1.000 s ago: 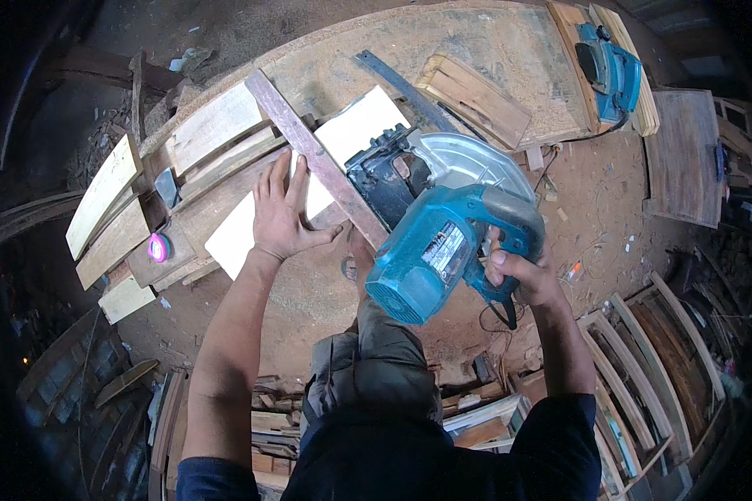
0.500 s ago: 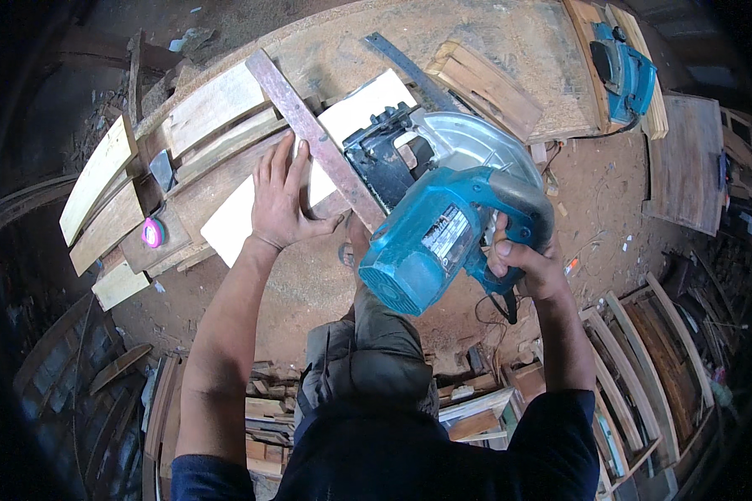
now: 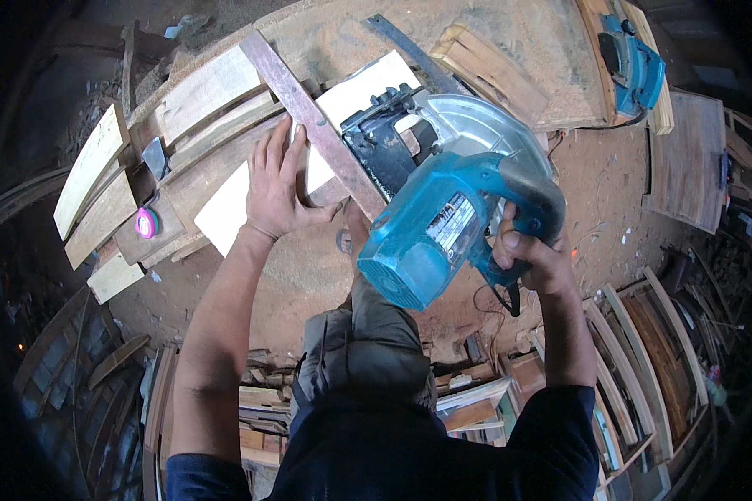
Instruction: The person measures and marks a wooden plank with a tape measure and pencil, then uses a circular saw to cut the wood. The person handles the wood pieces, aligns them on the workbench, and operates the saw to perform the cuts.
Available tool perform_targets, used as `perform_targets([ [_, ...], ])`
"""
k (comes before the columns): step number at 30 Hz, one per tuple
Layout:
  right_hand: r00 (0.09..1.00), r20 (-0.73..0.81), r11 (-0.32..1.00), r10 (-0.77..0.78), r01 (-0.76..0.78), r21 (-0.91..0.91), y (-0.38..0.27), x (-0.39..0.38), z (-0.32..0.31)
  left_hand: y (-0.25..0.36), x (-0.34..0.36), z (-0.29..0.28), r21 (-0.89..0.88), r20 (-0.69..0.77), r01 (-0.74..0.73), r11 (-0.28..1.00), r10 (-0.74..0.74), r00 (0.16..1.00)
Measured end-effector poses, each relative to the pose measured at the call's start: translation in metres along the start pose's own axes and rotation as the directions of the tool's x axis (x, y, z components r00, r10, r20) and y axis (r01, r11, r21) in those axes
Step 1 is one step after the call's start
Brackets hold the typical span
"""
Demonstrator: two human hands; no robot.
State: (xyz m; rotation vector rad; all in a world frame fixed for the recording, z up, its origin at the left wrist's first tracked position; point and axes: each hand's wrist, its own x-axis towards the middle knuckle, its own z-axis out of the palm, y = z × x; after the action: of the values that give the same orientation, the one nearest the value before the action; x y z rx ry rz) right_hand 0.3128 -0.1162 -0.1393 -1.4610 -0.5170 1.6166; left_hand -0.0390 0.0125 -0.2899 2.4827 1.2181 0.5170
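Note:
My right hand is wrapped around the rear handle of a teal circular saw. The saw's black base plate rests on a white board, beside a reddish-brown straightedge lying diagonally across it. Left of the straightedge, my left hand lies with fingers spread over the board, fingertips touching the straightedge's side. Its thumb reaches to a short crosspiece near the straightedge's lower end. The blade and the cut line are hidden under the saw's body and metal guard.
Several planks lie left on the bench, with a pink tape measure. A dark metal bar and a wood block lie beyond the saw. A teal power planer sits far right. Wood pieces are stacked behind on the right.
The view has shifted slightly, so the bench sits a little higher in the picture. Both hands, the saw and the straightedge keep about the same positions relative to the board.

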Motion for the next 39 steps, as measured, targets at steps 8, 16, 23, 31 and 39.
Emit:
perform_targets([
  [8, 0.999, -0.038, 0.999, -0.013, 0.014, 0.04, -0.002, -0.001, 0.005, -0.001, 0.0, 0.002, -0.011, -0.003, 0.0, 1.0, 0.0, 1.0],
  [16, 1.0, -0.004, 0.999, -0.014, 0.014, 0.034, -0.003, 0.002, 0.004, -0.001, 0.001, 0.002, 0.004, 0.016, 0.012, 1.0, -0.012, 1.0],
  [23, 1.0, -0.017, 1.0, 0.02, -0.02, -0.011, -0.005, -0.001, 0.004, -0.001, -0.001, 0.002, 0.005, 0.016, 0.027, 1.0, -0.027, 1.0],
  [31, 0.999, -0.013, 0.999, 0.038, -0.038, -0.001, -0.004, -0.003, 0.002, 0.0, 0.002, 0.0, -0.028, 0.009, 0.021, 0.999, -0.02, 1.0],
  [39, 1.0, -0.016, 1.0, 0.014, -0.014, -0.006, -0.004, -0.002, 0.004, 0.0, 0.001, 0.0, -0.005, 0.004, 0.006, 1.0, -0.006, 1.0],
])
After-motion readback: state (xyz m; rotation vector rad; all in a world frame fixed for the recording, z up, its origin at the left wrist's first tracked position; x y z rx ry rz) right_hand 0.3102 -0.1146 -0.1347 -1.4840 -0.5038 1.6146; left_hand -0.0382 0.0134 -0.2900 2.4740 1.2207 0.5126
